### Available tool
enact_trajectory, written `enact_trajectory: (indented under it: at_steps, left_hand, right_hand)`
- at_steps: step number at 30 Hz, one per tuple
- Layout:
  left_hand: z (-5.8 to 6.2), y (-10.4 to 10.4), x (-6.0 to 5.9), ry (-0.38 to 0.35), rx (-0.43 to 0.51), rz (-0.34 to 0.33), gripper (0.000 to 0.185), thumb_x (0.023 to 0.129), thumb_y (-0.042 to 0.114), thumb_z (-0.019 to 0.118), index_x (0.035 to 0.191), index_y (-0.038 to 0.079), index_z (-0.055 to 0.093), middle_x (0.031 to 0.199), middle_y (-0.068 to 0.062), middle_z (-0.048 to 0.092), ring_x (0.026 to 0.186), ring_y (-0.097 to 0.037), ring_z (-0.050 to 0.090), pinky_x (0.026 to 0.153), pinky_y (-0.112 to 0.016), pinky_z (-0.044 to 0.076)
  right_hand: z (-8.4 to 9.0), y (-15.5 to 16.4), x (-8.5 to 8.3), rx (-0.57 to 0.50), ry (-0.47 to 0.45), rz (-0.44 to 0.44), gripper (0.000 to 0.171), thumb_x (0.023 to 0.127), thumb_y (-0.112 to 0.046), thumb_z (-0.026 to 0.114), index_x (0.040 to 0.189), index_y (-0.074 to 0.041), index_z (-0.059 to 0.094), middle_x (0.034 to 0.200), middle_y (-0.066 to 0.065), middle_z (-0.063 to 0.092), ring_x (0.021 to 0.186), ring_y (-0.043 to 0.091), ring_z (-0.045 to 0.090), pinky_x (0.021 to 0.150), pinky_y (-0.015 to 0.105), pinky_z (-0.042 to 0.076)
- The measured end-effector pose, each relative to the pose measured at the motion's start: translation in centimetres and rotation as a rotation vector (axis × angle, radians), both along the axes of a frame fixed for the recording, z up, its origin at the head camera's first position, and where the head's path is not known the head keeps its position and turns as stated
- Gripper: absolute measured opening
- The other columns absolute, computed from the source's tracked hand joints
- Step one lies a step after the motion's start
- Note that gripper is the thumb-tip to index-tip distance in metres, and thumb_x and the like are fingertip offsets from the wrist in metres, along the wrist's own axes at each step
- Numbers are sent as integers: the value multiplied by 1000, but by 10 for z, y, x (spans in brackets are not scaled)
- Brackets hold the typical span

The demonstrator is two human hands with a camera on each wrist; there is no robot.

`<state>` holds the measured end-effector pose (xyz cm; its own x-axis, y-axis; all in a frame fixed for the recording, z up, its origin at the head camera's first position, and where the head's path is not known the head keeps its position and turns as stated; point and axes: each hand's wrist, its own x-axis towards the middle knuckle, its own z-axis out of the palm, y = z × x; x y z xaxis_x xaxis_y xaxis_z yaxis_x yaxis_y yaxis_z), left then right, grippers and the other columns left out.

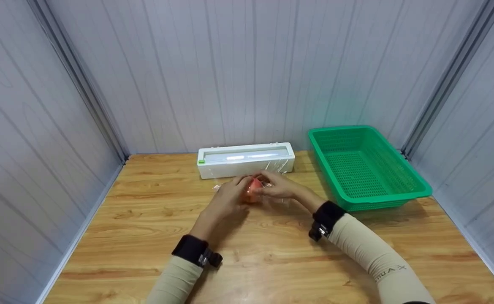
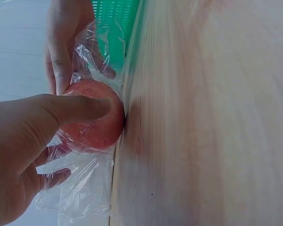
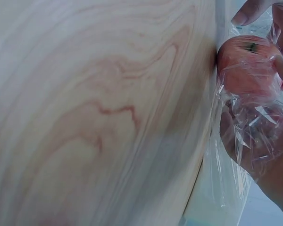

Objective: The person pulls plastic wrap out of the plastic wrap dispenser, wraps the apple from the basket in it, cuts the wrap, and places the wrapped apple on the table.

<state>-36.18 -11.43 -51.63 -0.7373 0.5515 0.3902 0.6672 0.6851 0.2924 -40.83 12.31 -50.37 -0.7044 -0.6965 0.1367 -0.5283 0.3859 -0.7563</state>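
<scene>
Both hands' fingers [image 2: 80, 106] grasp the round red apple [image 1: 253, 190] through clingy, slippery clear plastic film [image 2: 80, 188], so probably hold its firm sides.

An apple [image 2: 92, 117] sits on the wooden table [image 2: 203, 122], touching the boards, with clear plastic wrap [image 2: 80, 188] bunched loosely around it. The left hand [image 2: 23, 150] comes in from below the apple, its thumb [image 2: 70, 107] pressed flat across the fruit's red skin over the wrap. Above the apple, the right hand [image 2: 61, 42] pinches the wrap with fingers pointing down toward it. Beyond that hand, farther from the apple, a green basket [image 2: 115, 14] shows through the film.
</scene>
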Motion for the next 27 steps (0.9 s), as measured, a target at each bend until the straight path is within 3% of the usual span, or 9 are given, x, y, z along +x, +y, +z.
enact_trajectory:
  at_steps: [4, 6, 11, 16, 22, 27]
  left_hand:
    - [-1, 0, -3, -16, -2, 30, 94, 72, 10, 96, 154, 11, 50, 148, -11, 58, 125, -35, 63, 109, -48, 52]
    - [-1, 0, -5, -35, 14, 36, 95, 72, 10, 96, 155, 12, 49, 147, -11, 58, 127, -35, 61, 111, -49, 51]
    - [-4, -1, -9, -68, 49, 32, 98, 75, 13, 96, 159, 16, 46, 151, -10, 56, 129, -35, 61, 111, -50, 50]
    - [-5, -2, -13, -102, 61, 59, 105, 72, 14, 98, 161, 19, 43, 161, -7, 47, 138, -35, 55, 117, -48, 45]
    - [-5, 0, -15, -153, 95, 58, 105, 75, 19, 96, 163, 14, 39, 156, -11, 53, 136, -32, 56, 115, -46, 47]
    - [-6, 0, -15, -91, 56, 47, 101, 79, 21, 94, 161, 5, 38, 154, -18, 54, 139, -35, 54, 118, -47, 44]
  right_hand:
    - [-2, -1, 0, 5, -19, -41, 54, 104, -26, 71, 147, -2, 52, 143, 19, 61, 136, 35, 57, 117, 50, 45]
    - [-2, -1, 1, 30, 13, -70, 55, 103, -31, 71, 147, -4, 53, 142, 17, 61, 133, 33, 58, 115, 49, 47]
    - [-3, -2, 5, 65, 214, -142, 60, 98, -40, 77, 141, -5, 56, 136, 17, 60, 124, 36, 61, 107, 50, 52]
    - [0, -6, 5, 54, 362, -131, 55, 95, -33, 82, 135, -4, 59, 130, 14, 64, 121, 33, 62, 107, 46, 53]
    - [2, -13, 2, 63, 374, -162, 48, 95, -27, 81, 133, -3, 64, 122, 12, 71, 114, 29, 67, 103, 44, 55]
    - [-1, -17, -2, 65, 385, -191, 40, 99, -26, 78, 127, -1, 67, 117, 14, 73, 109, 30, 70, 96, 44, 59]
